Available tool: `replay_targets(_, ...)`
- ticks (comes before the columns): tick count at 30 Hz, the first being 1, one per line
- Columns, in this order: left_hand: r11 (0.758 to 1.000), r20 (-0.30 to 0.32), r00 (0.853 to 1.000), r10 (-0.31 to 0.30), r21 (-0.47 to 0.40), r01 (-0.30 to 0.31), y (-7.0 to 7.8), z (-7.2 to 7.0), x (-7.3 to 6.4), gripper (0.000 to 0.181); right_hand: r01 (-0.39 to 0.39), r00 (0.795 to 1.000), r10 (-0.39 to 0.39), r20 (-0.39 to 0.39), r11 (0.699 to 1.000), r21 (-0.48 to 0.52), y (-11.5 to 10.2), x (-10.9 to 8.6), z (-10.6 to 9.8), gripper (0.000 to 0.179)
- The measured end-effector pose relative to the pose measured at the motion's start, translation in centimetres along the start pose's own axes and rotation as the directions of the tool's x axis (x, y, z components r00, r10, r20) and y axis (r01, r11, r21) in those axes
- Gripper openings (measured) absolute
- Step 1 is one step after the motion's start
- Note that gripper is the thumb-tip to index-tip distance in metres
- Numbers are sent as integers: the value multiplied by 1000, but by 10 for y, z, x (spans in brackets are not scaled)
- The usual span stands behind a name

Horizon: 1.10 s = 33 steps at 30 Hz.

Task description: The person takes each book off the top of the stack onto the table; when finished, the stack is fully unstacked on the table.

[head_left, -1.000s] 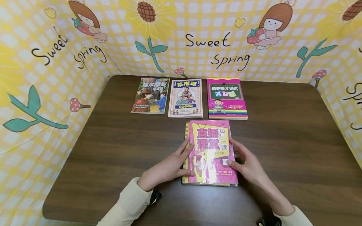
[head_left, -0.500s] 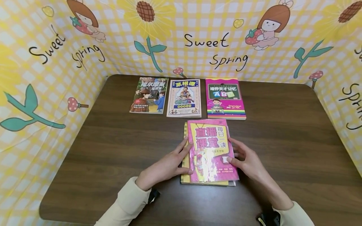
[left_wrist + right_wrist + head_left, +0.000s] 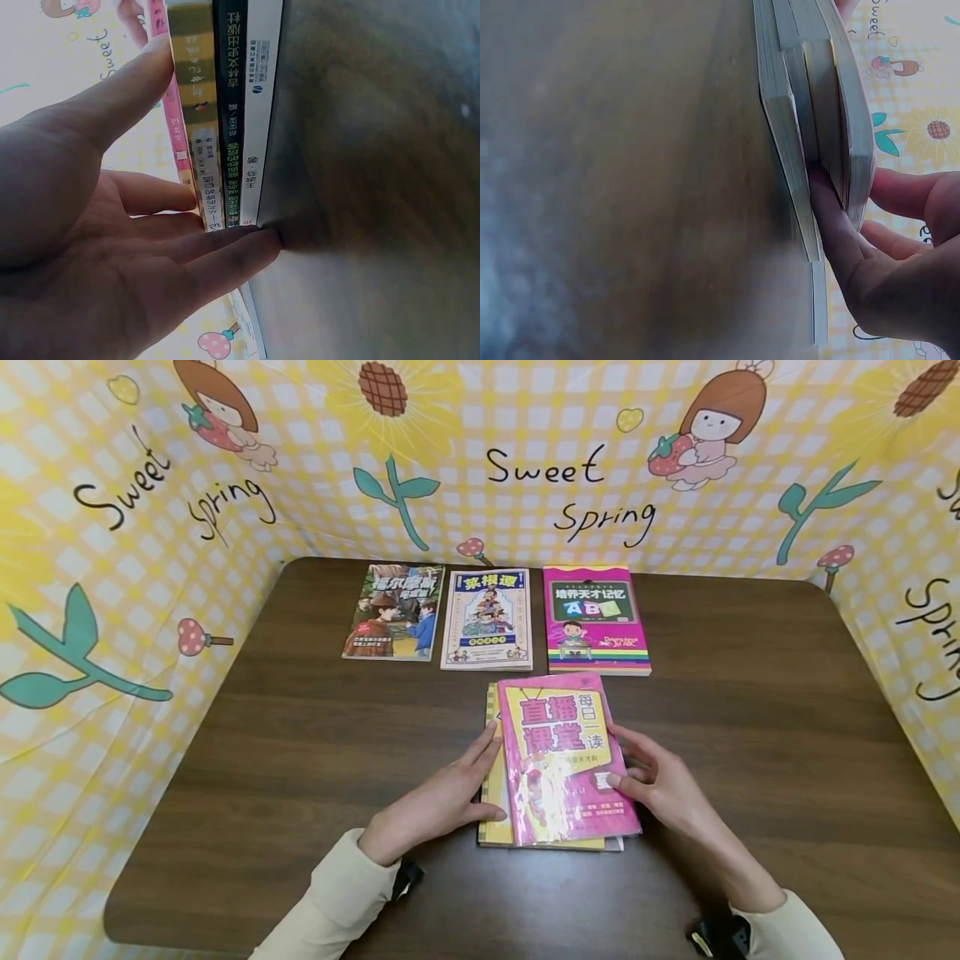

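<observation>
A stack of several books lies near the middle of the table. On top, a glossy pink book (image 3: 543,793) sits turned askew over a yellow-checked book (image 3: 497,831). The left wrist view shows a dark green spine (image 3: 231,112) and a white spine (image 3: 262,60) beneath them. My left hand (image 3: 442,806) rests along the spine side, its fingers fairly straight and the thumb against the upper spines. My right hand (image 3: 667,793) pinches the pink book's right edge, thumb on the cover. In the right wrist view, one finger (image 3: 836,221) reaches in at the page edges.
Three books lie in a row beyond the stack: a detective comic-style one (image 3: 393,612), a cream one with a blue border (image 3: 487,620), and a pink ABC one (image 3: 597,621). The brown wooden table (image 3: 300,735) is backed by a yellow checked cloth (image 3: 420,435).
The pink top book has turned and slid to the right across the stack with my right hand, baring more of the yellow book. My left thumb has come off its cover.
</observation>
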<state>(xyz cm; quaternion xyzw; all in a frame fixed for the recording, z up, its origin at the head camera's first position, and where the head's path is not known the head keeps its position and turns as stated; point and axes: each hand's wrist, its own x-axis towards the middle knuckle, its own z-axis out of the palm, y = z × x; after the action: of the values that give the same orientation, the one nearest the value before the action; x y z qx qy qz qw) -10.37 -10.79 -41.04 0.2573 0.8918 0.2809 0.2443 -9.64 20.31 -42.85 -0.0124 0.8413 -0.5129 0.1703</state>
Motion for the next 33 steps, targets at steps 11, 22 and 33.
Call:
replay_targets(11, 1000, 3, 1000, -1, 2, 1, 1, 0, 0, 87, -44, 999, 43, 24, 999, 18, 2, -8, -7, 69)
replay_targets(22, 1000, 8, 1000, -11, 0, 11, 1, 0, 0, 86, -11, 999, 5, 43, 990, 138, 2, -13, -17, 65)
replay_targets(33, 1000, 15, 1000, -22, -1, 22, 0, 1, 0, 87, -63, 998, 57, 35, 968, 243, 2, -15, -27, 64)
